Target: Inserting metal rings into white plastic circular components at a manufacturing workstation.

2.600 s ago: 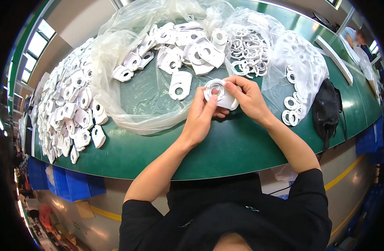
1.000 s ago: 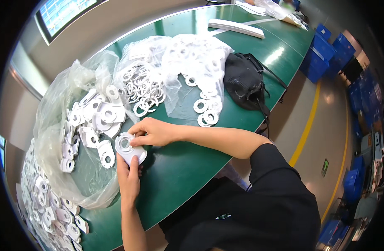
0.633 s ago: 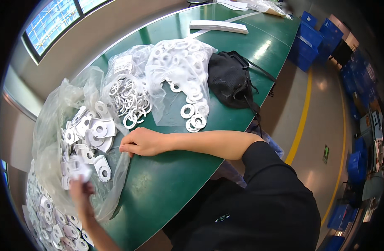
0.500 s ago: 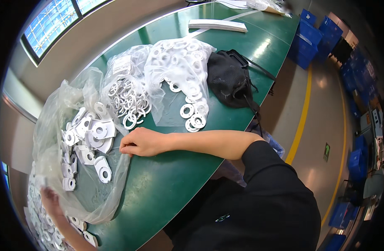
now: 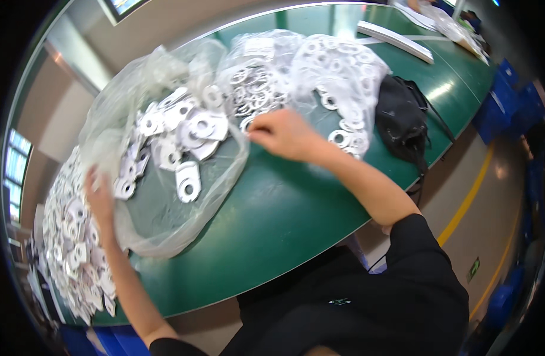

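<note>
A large clear plastic bag lies spread on the green table, its mouth wide. Inside it are several white plastic parts, each a tab with a round hole. My right hand is closed, its fingertips pinching the bag's right edge beside a heap of white rings. My left hand, smeared by motion, is raised at the bag's left edge; its fingers are too blurred to read. Below and left of it spreads a big pile of similar white parts.
A second clear bag holds white flat rings, some spilling out. Right of it sits a black mesh bag with straps. A long white strip lies farther back on the green table. Blue bins stand beyond the table's right end.
The view has swung left and down, so the table shows farther right and higher. My left hand has come up from the loose pile to the bag's edge. My right hand stays at the bag's edge.
</note>
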The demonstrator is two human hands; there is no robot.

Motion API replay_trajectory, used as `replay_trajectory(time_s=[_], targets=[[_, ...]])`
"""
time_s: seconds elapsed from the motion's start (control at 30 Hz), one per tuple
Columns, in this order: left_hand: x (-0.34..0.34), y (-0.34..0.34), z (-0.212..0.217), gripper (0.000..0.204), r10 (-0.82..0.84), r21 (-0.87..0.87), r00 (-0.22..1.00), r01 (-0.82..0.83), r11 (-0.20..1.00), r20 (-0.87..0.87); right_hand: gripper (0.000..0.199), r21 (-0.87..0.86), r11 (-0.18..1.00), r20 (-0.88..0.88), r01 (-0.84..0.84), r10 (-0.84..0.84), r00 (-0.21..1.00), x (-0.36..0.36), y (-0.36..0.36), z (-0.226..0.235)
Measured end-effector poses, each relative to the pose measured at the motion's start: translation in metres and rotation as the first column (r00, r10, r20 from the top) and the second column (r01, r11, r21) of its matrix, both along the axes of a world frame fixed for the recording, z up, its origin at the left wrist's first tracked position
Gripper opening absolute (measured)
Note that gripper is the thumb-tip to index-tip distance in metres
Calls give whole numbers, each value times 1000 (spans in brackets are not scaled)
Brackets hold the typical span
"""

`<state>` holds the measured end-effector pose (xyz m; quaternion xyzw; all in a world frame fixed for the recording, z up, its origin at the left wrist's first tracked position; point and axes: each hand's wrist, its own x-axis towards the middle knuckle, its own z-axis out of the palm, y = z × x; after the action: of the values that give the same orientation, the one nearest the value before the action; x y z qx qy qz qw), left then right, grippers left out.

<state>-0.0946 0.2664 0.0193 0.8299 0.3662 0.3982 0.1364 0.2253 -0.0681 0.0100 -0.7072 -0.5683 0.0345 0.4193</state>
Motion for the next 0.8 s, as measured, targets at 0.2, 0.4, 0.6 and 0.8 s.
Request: replay_trajectory(time_s=[0.2, 0.4, 0.6, 0.8], targets=[[61, -153, 9, 37, -164, 182, 955, 212, 960, -248, 14, -396, 816, 422, 422, -246, 872, 58, -37, 39], [82, -198, -18, 56, -148, -26, 874, 153, 988, -463, 21, -304, 712, 523, 633, -431, 735, 116, -42, -12], [63, -195, -3, 59, -197, 104, 920, 245, 964, -338, 31, -444, 648, 468, 619, -421, 777, 74, -26, 15], [68, -217, 37, 63, -305, -110, 952, 303, 947, 2, 23, -549, 657, 450, 517, -289, 845, 78, -39, 28]])
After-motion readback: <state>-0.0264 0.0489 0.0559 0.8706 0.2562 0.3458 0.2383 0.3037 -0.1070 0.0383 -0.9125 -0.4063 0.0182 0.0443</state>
